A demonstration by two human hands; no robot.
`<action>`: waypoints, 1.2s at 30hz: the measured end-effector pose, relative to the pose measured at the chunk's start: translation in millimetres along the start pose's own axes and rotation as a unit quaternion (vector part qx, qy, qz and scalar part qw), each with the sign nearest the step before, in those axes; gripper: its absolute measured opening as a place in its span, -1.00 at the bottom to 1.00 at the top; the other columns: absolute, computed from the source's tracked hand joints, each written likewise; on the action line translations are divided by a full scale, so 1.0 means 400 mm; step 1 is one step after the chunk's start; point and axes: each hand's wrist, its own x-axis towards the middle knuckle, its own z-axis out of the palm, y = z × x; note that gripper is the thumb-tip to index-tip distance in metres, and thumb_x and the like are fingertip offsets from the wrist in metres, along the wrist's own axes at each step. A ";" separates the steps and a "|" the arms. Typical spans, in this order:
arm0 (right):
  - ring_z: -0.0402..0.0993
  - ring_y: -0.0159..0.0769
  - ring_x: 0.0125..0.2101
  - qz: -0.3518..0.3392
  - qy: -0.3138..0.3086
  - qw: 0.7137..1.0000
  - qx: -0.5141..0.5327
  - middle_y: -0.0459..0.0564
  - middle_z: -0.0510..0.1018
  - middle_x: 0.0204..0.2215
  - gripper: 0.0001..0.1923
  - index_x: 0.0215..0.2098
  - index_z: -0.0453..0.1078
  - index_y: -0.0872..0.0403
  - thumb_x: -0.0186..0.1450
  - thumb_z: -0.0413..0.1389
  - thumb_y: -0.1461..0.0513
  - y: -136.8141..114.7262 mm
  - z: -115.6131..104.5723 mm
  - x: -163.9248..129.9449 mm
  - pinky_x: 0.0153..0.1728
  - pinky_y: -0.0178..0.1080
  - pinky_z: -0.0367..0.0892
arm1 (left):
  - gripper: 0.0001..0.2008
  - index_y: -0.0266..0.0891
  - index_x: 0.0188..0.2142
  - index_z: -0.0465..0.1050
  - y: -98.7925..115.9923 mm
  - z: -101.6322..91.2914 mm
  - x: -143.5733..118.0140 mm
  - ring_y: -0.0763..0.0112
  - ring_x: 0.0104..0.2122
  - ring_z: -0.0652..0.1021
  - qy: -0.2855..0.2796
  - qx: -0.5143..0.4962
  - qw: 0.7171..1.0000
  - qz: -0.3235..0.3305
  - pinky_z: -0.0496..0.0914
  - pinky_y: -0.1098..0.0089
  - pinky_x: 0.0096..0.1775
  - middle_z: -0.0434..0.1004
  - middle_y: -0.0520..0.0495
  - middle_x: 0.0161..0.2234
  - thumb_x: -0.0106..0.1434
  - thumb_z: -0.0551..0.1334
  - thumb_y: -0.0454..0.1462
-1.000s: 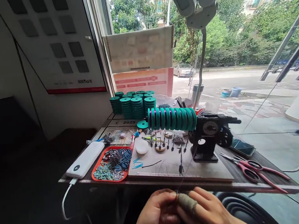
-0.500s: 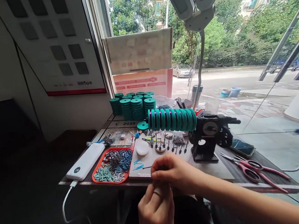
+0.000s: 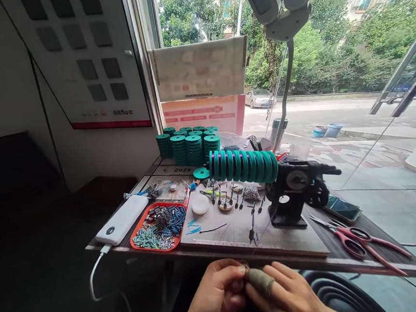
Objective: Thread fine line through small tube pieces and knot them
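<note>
**Inspector:** Since half a second ago, the right hand (image 3: pixel 291 297) has come back from over the table (image 3: pixel 348 260) and dropped below its front edge, where it again meets the left hand (image 3: pixel 215 298) as it did a second ago.

**Clerk:** What is held?

**Inspector:** A very fine line (image 3: pixel 263 231), dark and thread-thin. It runs from the fingertips up and right across the table edge toward the black winder (image 3: pixel 293 194). Where it ends at the hands is too small to make out. The right forefinger wears a grey-brown finger wrap (image 3: pixel 259 280).

**Clerk:** State of the hands?

**Inspector:** Both closed narrow, fingertips pinched together and touching one another at the wrap. The line's near end sits between the two hands, just before the table edge.

**Clerk:** Surroundings, left to right, against the winder?

**Inspector:** Far left of it, a white power bank (image 3: pixel 123 226); then an orange tray (image 3: pixel 137 237) of small beads; a white round disc (image 3: pixel 199 205) nearer. Stacked green spools (image 3: pixel 188 145) stand behind and left. A row of green spools (image 3: pixel 245 165) rests on the winder's spindle, touching it. Right of it, a phone (image 3: pixel 341 207), then red scissors (image 3: pixel 365 244).
</note>
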 end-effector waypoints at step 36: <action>0.27 -0.44 -0.70 0.033 -0.002 0.999 0.024 -0.12 0.45 -0.70 -0.55 -0.51 0.40 0.10 0.42 -0.20 0.33 -0.019 0.007 -0.031 -0.67 -0.38 0.16 | -0.92 -0.32 -0.61 0.44 0.021 -0.002 -0.011 0.63 -0.65 0.27 -0.024 0.138 0.988 0.067 0.12 0.60 -0.62 0.33 0.08 -0.62 -0.12 0.30 -0.46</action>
